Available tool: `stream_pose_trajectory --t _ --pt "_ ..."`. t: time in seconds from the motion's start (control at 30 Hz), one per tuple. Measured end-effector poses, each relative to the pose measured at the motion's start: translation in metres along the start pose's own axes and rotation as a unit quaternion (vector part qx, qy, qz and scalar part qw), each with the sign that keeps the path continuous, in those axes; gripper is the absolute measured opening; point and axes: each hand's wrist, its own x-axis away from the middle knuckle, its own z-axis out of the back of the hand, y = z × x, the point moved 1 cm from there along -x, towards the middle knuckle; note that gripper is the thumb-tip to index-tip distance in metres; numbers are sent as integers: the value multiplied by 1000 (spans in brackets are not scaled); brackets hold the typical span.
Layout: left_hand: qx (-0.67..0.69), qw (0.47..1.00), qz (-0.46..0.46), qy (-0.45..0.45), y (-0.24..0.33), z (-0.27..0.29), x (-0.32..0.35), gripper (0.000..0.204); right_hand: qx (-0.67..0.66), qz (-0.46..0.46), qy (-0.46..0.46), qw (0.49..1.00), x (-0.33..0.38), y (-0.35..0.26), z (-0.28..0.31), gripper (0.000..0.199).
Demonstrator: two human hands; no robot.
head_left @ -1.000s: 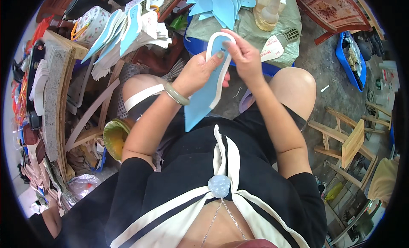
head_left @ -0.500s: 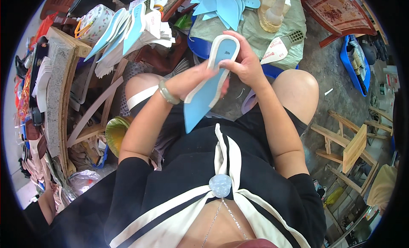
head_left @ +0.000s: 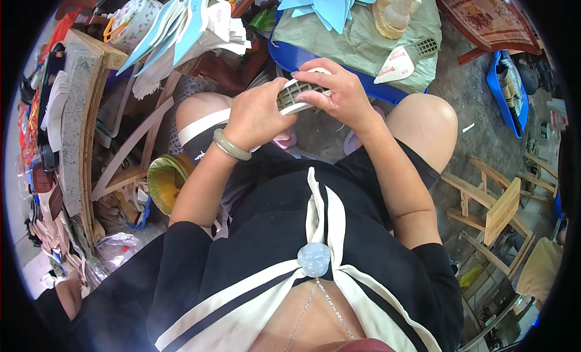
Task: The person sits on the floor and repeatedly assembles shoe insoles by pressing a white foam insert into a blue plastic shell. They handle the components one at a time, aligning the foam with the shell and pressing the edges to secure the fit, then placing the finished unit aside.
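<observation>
Between my two hands is a shoe insole, its grey-green gridded heel end and white edge facing up. My left hand, with a bangle at the wrist, wraps round one side of it. My right hand grips the other side, thumb on the grid and fingers over the far edge. Most of the insole is hidden by my hands. Beyond them, another insole with a gridded heel lies on a cloth-covered surface. Light-blue insole-shaped sheets are piled at the back of it.
At the left, blue and white insoles are stacked by a floral container. A glue bottle stands on the cloth. Close to my left knee is a yellow-green bin. A wooden stool and a blue crate sit at the right.
The insole has been turned over from its blue face to the gridded underside. My left hand has moved onto its side, and both hands now close round it.
</observation>
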Motion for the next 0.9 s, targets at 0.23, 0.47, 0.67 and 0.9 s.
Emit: stream_pose_trajectory --t 0.23,0.47,0.67,0.9 --pt "-81 987 -37 131 6 -14 -11 31 -591 -191 105 777 -7 -2 -5 40" --pt "-127 982 -40 134 6 -20 -15 33 -472 -206 18 857 1 19 3 44" --pt "-74 984 25 163 19 -21 -28 46 -622 -170 105 757 -9 7 -3 55" --pt "70 993 58 74 34 -45 -22 82 -401 -147 150 891 -3 20 -6 48"
